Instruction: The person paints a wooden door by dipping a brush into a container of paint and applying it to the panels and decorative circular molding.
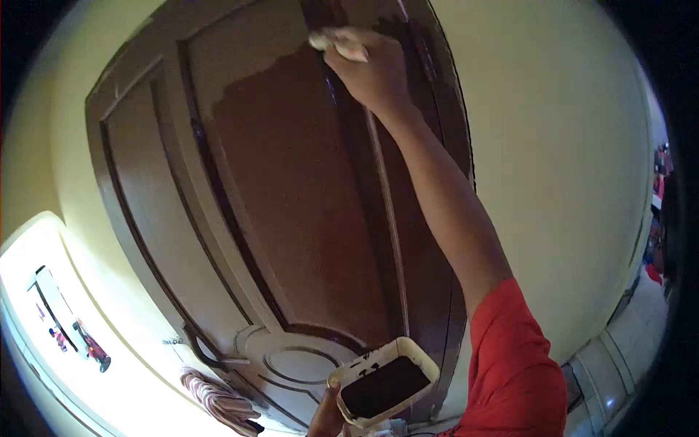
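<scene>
My right hand (377,73), its arm stretched up in a red sleeve, is closed around a pale, wadded cloth (336,42). The cloth is against the upper part of a brown panelled wooden door (291,182). Darker, wet-looking brown covers much of the tall middle panel, with a ragged edge against a duller area at its upper left. Low in the view, my left hand (325,418) grips the side of a cream plastic tub (430,358). Dark brown liquid (386,387) lies in the tub, and dark smears mark its inner wall.
The door has a curved handle (198,346) at lower left and an oval moulding (300,363) near its lower part. A striped cloth (218,397) hangs or lies below the handle. Pale yellow wall (553,167) borders the door; tiled floor (611,371) shows at right.
</scene>
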{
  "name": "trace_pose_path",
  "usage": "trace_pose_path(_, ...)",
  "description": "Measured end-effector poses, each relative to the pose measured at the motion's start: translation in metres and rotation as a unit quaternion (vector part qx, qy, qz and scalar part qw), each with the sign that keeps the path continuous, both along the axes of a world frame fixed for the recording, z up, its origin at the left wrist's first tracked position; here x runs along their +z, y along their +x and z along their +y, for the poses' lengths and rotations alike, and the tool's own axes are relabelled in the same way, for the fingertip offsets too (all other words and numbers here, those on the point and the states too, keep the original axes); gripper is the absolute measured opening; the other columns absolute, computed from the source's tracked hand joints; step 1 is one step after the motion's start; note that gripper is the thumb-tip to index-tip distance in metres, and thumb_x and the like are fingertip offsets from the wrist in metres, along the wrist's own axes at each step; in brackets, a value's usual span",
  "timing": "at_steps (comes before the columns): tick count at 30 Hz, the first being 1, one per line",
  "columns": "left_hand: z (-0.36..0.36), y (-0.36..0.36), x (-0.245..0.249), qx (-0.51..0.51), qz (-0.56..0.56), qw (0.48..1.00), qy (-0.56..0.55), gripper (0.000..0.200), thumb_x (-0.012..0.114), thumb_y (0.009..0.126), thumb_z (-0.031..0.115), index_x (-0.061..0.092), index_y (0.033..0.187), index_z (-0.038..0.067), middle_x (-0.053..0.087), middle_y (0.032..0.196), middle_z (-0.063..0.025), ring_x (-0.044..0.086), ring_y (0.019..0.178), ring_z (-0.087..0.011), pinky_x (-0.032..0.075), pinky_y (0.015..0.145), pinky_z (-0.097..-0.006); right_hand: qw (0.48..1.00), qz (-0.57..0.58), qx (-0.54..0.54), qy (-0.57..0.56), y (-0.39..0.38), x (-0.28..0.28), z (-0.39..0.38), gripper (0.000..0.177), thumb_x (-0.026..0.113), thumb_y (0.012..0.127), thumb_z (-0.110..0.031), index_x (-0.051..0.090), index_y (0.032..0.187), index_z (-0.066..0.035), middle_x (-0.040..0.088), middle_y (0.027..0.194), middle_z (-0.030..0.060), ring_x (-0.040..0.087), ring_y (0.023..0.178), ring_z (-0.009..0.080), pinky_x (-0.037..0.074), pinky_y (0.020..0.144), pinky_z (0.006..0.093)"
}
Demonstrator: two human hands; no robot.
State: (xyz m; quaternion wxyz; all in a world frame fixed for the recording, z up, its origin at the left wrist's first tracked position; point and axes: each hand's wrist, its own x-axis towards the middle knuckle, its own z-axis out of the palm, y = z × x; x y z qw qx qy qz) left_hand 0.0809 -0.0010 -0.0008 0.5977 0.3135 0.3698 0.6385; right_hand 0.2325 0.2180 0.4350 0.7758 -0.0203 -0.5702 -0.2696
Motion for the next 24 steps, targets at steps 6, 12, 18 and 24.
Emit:
trace_pose_path(6, 0.015, -0.003, -0.008, 0.012, -0.011, 1.000, 0.018, 0.067, 0.043, 0.099, 0.047, 0.033, 0.145, 0.000, 0.045, 0.143, -0.0177, 0.046, 0.131, -0.0276, 0.034, 0.112, -0.0398, 0.988, 0.043, 0.068, 0.128, 0.000, 0.041, -0.001, 0.016, 0.071, 0.079, -0.016, 0.071, 0.092, -0.007, 0.070, 0.079, 0.0116, 0.069, 0.075, 0.0290, 0.056, 0.068, 0.0366)
trace_pose_path(12, 0.010, -0.017, -0.027, 0.007, -0.013, 1.000, -0.018, 0.067, 0.043, 0.099, 0.047, 0.032, 0.145, 0.000, 0.045, 0.144, -0.0177, 0.046, 0.131, -0.0277, 0.034, 0.112, -0.0398, 0.996, 0.000, 0.008, 0.086, -0.007, 0.052, 0.013, 0.024, 0.073, 0.081, -0.016, 0.071, 0.101, -0.002, 0.072, 0.090, 0.0154, 0.072, 0.083, 0.0245, 0.055, 0.074, 0.0318)
trace_pose_path(18, 0.001, -0.012, -0.032, -0.025, -0.016, 0.997, -0.066, 0.069, 0.045, 0.098, 0.049, 0.032, 0.145, 0.000, 0.046, 0.143, -0.0166, 0.047, 0.130, -0.0279, 0.036, 0.109, -0.0409, 0.997, 0.006, 0.045, 0.063, -0.002, -0.015, 0.015, 0.019, 0.073, 0.077, -0.014, 0.070, 0.094, -0.005, 0.069, 0.083, 0.0129, 0.068, 0.076, 0.0276, 0.054, 0.065, 0.0365)
trace_pose_path(24, -0.002, -0.004, -0.016, -0.054, -0.053, 0.997, -0.002, 0.064, 0.049, 0.098, 0.045, 0.036, 0.143, 0.002, 0.050, 0.139, -0.0141, 0.053, 0.124, -0.0256, 0.044, 0.103, -0.0404, 0.999, -0.017, -0.024, -0.017, 0.012, -0.105, -0.001, 0.022, 0.076, 0.079, -0.009, 0.068, 0.097, 0.001, 0.071, 0.089, 0.0145, 0.071, 0.080, 0.0225, 0.056, 0.070, 0.0308)
